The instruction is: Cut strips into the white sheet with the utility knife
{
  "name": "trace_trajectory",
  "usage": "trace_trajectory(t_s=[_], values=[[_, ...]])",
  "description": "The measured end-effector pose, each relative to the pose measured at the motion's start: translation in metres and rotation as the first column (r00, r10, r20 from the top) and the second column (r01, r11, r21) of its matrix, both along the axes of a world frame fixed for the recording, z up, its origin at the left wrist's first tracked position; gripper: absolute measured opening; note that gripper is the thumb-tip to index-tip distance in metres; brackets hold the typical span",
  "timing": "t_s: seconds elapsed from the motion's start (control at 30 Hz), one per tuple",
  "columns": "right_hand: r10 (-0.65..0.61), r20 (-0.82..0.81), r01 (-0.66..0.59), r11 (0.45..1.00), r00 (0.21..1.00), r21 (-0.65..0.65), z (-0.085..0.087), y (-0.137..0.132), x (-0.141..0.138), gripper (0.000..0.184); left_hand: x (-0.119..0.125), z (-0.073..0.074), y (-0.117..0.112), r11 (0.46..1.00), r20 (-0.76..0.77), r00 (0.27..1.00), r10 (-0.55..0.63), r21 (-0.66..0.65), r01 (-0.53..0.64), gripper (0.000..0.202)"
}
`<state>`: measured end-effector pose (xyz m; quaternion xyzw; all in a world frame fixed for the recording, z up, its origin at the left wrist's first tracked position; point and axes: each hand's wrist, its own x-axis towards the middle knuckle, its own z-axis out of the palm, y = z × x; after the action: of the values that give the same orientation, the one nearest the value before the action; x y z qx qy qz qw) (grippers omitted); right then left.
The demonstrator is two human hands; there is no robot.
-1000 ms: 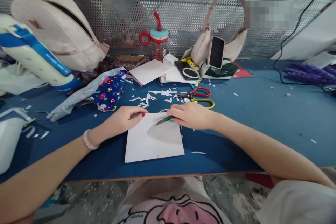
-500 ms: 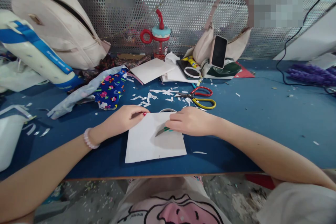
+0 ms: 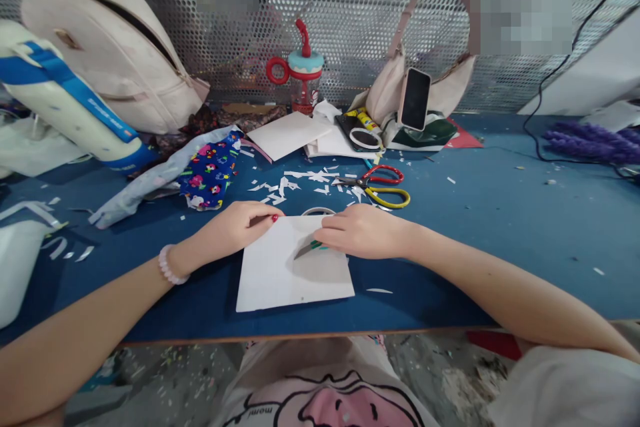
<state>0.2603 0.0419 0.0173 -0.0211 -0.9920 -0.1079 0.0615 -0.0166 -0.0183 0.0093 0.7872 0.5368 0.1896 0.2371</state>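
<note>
A white sheet of paper [image 3: 280, 273] lies flat on the blue table [image 3: 500, 227] near its front edge. My left hand [image 3: 240, 225] rests with curled fingers on the sheet's top left corner, pressing it down. My right hand [image 3: 363, 231] is closed around a small green-handled utility knife [image 3: 307, 249], whose blade points down-left onto the paper's middle. A roll of tape [image 3: 318, 211] peeks out just behind the sheet, between my hands.
Red-and-yellow scissors [image 3: 380, 185] and several paper scraps [image 3: 293, 183] lie behind the sheet. Further back are folded white papers [image 3: 290, 133], a red drink bottle [image 3: 303, 77], a phone [image 3: 415, 99] leaning on a beige bag [image 3: 440, 87], a backpack [image 3: 110, 53] and patterned cloth [image 3: 210, 170].
My right hand with the knife has slid down along the paper toward me, then barely moved. The left hand has stayed in place.
</note>
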Motion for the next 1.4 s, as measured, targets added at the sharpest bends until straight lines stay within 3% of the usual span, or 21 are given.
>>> trace_trajectory(t_s=[1.4], values=[[0.036, -0.002, -0.036, 0.998, 0.999, 0.042, 0.0003, 0.0004, 0.0012, 0.026, 0.0008, 0.0018, -0.0013, 1.000, -0.002, 1.000, 0.003, -0.016, -0.003, 0.041]])
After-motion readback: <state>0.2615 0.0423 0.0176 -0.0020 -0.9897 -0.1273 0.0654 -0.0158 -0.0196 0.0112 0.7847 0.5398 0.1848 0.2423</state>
